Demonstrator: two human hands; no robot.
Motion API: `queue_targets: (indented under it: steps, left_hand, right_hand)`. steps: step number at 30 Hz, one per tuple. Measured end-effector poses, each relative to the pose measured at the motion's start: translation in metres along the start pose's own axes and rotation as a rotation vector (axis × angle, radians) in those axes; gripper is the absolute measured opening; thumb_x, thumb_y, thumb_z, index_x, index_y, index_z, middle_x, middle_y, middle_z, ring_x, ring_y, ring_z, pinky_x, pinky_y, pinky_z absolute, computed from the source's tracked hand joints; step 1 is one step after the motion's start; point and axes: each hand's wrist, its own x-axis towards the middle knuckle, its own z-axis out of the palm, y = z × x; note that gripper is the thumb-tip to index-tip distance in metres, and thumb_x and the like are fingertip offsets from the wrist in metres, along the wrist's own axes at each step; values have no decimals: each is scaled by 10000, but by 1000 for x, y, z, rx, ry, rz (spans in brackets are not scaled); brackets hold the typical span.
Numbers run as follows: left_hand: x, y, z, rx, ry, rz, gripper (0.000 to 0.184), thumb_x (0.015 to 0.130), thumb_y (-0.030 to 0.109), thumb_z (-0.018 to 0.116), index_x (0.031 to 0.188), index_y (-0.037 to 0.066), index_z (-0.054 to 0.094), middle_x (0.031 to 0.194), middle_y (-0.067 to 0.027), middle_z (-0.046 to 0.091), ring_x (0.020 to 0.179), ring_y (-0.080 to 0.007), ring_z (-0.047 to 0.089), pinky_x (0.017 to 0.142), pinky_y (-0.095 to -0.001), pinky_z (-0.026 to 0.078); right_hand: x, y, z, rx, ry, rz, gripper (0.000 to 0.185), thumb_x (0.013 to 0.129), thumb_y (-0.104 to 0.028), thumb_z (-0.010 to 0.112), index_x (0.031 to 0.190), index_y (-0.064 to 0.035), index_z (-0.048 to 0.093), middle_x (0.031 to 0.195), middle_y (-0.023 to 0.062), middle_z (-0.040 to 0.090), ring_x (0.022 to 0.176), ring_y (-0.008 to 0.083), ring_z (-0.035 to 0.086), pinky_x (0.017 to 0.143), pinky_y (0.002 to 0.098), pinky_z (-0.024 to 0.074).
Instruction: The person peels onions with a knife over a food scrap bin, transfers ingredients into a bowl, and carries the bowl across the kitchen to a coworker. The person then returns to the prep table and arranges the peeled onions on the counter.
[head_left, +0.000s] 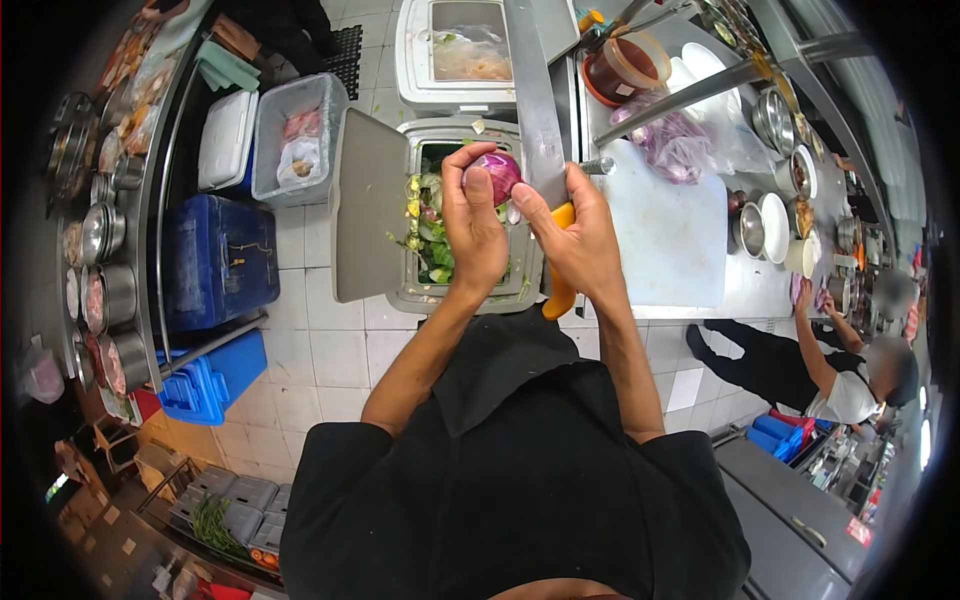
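A purple-red onion [494, 178] sits in my left hand [474, 225], fingers curled round its far side and thumb against it. My right hand [582, 240] is closed round the yellow handle of a knife [559, 292], whose broad steel blade appears to stretch away toward the top of the view. The right thumb reaches toward the onion's lower side, near a small pale piece. Both hands are above a grey bin [398, 290] with its lid [368, 205] swung open to the left. Green leaves and vegetable scraps [434, 250] lie inside it.
Right of my hands, a white cutting board [668, 235] lies on a steel counter near a purple-tinted plastic bag [680, 145] and metal bowls [750, 228]. A white bin [405, 55] stands beyond. Left are a clear tub [262, 150] and blue box [215, 260]. Another person [845, 390] works at right.
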Motion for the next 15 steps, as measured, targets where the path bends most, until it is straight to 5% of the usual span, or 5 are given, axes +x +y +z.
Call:
queue_targets:
  steps: [7, 15]
  left_hand:
    - [0, -1, 0, 51, -14, 65, 484, 1011, 465, 432, 1179, 14, 480, 1075, -69, 533, 928, -110, 518, 846, -256, 442]
    - [0, 6, -3, 99, -53, 35, 533, 1016, 476, 403, 1235, -6, 461, 1147, -99, 524, 990, -131, 522, 892, -271, 427]
  right_hand:
    - [-3, -3, -1, -39, -21, -107, 310, 877, -244, 712, 963, 26, 588, 819, 123, 577, 709, 216, 544, 667, 336, 442]
    - [5, -6, -8, -227, 18, -195, 328, 870, -266, 725, 965, 19, 592, 794, 101, 547, 694, 196, 521, 647, 330, 432]
